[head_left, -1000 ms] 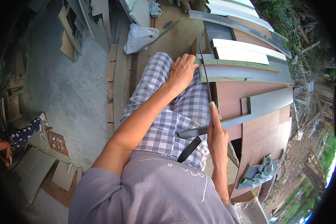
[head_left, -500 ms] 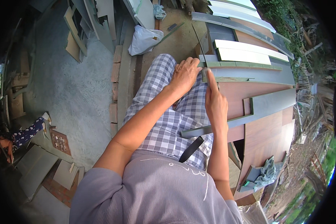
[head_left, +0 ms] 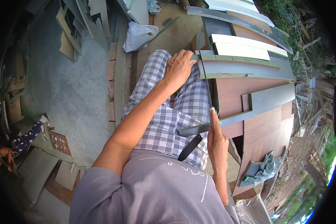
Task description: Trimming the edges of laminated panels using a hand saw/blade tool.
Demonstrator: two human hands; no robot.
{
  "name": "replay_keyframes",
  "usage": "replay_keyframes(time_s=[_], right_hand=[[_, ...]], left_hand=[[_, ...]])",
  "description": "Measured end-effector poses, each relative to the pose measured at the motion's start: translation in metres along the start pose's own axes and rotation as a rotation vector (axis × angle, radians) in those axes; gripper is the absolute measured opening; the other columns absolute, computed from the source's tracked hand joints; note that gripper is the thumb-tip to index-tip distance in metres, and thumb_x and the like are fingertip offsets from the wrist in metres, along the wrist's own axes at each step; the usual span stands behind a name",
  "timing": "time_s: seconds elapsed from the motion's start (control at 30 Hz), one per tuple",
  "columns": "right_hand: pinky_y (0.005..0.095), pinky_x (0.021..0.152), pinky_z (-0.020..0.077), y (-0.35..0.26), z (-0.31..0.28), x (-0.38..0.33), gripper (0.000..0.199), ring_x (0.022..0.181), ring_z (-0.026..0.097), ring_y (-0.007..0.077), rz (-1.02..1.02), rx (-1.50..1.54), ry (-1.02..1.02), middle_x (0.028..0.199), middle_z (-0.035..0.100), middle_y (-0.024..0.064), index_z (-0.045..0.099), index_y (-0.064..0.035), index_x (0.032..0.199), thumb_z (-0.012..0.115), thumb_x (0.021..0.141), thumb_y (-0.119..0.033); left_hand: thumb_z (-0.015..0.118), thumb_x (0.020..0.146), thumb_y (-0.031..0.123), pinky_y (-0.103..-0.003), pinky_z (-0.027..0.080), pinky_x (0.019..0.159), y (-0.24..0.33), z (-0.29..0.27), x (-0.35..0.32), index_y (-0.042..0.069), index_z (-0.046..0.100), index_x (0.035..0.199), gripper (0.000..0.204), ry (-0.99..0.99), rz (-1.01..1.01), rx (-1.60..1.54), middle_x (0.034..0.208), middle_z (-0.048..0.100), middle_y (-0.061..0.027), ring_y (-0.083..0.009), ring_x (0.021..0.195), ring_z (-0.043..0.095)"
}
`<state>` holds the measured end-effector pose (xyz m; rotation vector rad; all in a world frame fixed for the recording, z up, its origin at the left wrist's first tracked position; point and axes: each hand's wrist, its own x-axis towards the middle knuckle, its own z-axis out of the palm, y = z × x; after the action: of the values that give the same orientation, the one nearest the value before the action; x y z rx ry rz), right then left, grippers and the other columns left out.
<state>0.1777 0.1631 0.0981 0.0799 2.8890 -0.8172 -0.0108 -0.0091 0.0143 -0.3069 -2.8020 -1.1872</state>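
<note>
My right hand (head_left: 217, 145) grips the end of a long, thin-bladed saw (head_left: 206, 82), its index finger stretched forward along it. The narrow blade runs away from me and crosses a green-edged strip (head_left: 242, 60) close to the strip's left end. Evenly spaced marks divide that strip's edge. Over my knee, my left hand (head_left: 178, 69) is closed on the strip's left end, fingers bent over it just left of the blade. The saw's handle is mostly hidden in my right hand.
Boards and white strips (head_left: 242, 51) cover the low work surface on the right. A notched grey board (head_left: 265, 98) reaches over my lap. A white sack (head_left: 139, 36) lies beyond my knees. A cloth (head_left: 266, 170) rests at lower right; a person (head_left: 24, 140) is at far left.
My right hand has pulled back toward me with the saw, so the blade now crosses the strip nearer its far tip. My left hand keeps its hold on the strip.
</note>
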Motion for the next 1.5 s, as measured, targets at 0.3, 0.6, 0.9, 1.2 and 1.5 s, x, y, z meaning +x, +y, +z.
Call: replay_keyframes(time_s=[0.3, 0.6, 0.9, 1.2, 1.5], right_hand=[[0.0478, 0.061, 0.0492, -0.011, 0.009, 0.051, 0.059, 0.071, 0.066, 0.0374, 0.009, -0.024, -0.015, 0.086, 0.068, 0.0188, 0.039, -0.02, 0.146, 0.053, 0.091, -0.001], [0.0495, 0.059, 0.0472, -0.021, 0.028, 0.127, 0.053, 0.065, 0.063, 0.0385, -0.094, -0.065, 0.08, 0.073, 0.063, 0.0194, 0.039, -0.0241, 0.146, 0.049, 0.096, -0.009], [0.0448, 0.06, 0.0501, 0.001, -0.003, -0.003, 0.061, 0.07, 0.065, 0.0348, -0.063, -0.02, 0.072, 0.096, 0.069, 0.0183, 0.041, -0.0186, 0.145, 0.054, 0.089, 0.003], [0.0465, 0.06, 0.0506, -0.014, 0.023, 0.083, 0.056, 0.07, 0.066, 0.0361, -0.043, -0.059, 0.063, 0.085, 0.068, 0.0193, 0.042, -0.023, 0.144, 0.053, 0.092, -0.006], [0.049, 0.06, 0.0503, -0.022, 0.03, 0.114, 0.053, 0.066, 0.065, 0.0387, -0.091, -0.088, 0.05, 0.075, 0.066, 0.0213, 0.038, -0.0233, 0.146, 0.049, 0.095, -0.013]], left_hand=[[0.057, 0.094, 0.014, -0.047, 0.046, 0.082, 0.006, -0.001, -0.006, 0.003, 0.054, 0.105, 0.016, -0.021, 0.035, 0.027, 0.101, 0.06, -0.0159, -0.0381, 0.096, 0.059], [0.057, 0.094, 0.015, -0.047, 0.045, 0.084, 0.003, 0.003, -0.002, 0.003, 0.055, 0.109, 0.019, -0.031, 0.004, 0.004, 0.105, 0.06, -0.0147, -0.0366, 0.1, 0.059], [0.057, 0.095, 0.018, -0.047, 0.044, 0.085, 0.0, -0.002, 0.0, 0.004, 0.055, 0.109, 0.02, -0.064, -0.015, 0.032, 0.107, 0.06, -0.013, -0.0353, 0.101, 0.059], [0.057, 0.094, 0.017, -0.048, 0.044, 0.081, 0.006, 0.0, -0.004, 0.003, 0.054, 0.105, 0.017, -0.064, 0.033, 0.086, 0.101, 0.06, -0.0146, -0.0365, 0.098, 0.06], [0.057, 0.094, 0.017, -0.048, 0.044, 0.084, -0.003, -0.003, -0.002, 0.003, 0.055, 0.11, 0.021, -0.054, -0.018, 0.041, 0.106, 0.061, -0.0152, -0.0362, 0.101, 0.059]])
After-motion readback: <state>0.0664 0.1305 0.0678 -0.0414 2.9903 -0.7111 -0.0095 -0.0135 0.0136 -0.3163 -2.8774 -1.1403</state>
